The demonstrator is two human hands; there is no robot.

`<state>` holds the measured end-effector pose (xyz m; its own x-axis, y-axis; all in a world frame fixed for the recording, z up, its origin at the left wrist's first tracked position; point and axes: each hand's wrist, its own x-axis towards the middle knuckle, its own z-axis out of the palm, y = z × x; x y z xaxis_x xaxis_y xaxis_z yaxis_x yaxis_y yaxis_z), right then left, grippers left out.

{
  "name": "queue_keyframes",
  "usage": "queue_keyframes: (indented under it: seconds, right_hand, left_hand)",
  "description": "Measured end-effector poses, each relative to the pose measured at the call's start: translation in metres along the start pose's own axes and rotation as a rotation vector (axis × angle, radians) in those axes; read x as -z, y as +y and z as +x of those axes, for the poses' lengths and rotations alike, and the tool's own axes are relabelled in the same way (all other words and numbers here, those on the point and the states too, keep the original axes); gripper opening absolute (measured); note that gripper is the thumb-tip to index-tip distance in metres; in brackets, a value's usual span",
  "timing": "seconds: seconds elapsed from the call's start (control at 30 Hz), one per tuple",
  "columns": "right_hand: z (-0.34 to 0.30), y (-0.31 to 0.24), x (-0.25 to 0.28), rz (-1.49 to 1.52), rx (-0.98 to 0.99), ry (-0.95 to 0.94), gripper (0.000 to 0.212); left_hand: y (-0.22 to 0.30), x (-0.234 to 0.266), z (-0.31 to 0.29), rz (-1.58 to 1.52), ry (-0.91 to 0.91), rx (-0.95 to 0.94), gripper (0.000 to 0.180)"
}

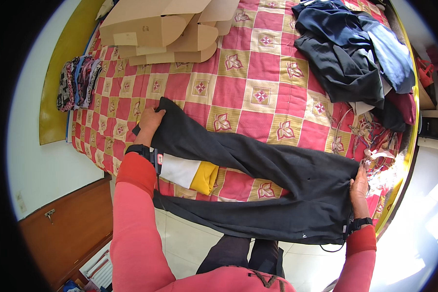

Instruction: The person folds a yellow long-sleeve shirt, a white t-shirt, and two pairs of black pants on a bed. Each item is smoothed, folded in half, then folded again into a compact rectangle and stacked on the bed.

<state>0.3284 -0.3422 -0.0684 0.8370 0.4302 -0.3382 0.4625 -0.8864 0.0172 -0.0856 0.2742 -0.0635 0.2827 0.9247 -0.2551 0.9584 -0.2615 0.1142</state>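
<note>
A pair of black trousers [258, 151] lies spread sideways across the near side of the bed, its lower leg and side hanging over the edge. My left hand [152, 120] pinches the hem of the farther leg at the left. At the waist end on the right, my right hand [359, 192] grips the waistband edge, thumb over the cloth and some fingers hidden. Between the two trouser legs shows a folded white and yellow garment [184, 171], partly covered by my left wrist and the black cloth.
The bed has a red and beige checked cover [219, 87]. Flattened cardboard boxes [155, 34] lie at the back left. Folded clothes [78, 82] stand in a row at the left edge. A dark clothes pile [345, 53] and tangled hangers or cords [377, 141] lie on the right.
</note>
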Motion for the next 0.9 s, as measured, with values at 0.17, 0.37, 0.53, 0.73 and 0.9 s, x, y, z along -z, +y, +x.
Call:
queue_keyframes:
  seconds: [0.17, 0.37, 0.53, 0.73, 0.9]
  right_hand:
    - [0.001, 0.000, -0.003, -0.010, -0.046, 0.002, 0.086]
    - [0.002, 0.006, -0.009, 0.031, -0.032, 0.014, 0.088]
    - [0.003, 0.011, -0.012, 0.018, 0.029, 0.055, 0.088]
    - [0.003, 0.011, -0.011, 0.051, -0.007, 0.012, 0.088]
    - [0.006, 0.010, -0.011, 0.051, -0.035, -0.020, 0.085]
  left_hand:
    - [-0.004, 0.012, 0.000, -0.620, -0.011, 0.089, 0.026]
    - [-0.044, 0.102, -0.104, -1.126, 0.001, 0.076, 0.022]
    - [-0.128, 0.135, -0.201, -0.959, -0.137, 0.145, 0.018]
    - [-0.208, 0.075, -0.221, -0.287, -0.076, 0.193, 0.017]
    - [-0.171, 0.032, -0.153, -0.389, 0.169, -0.058, 0.035]
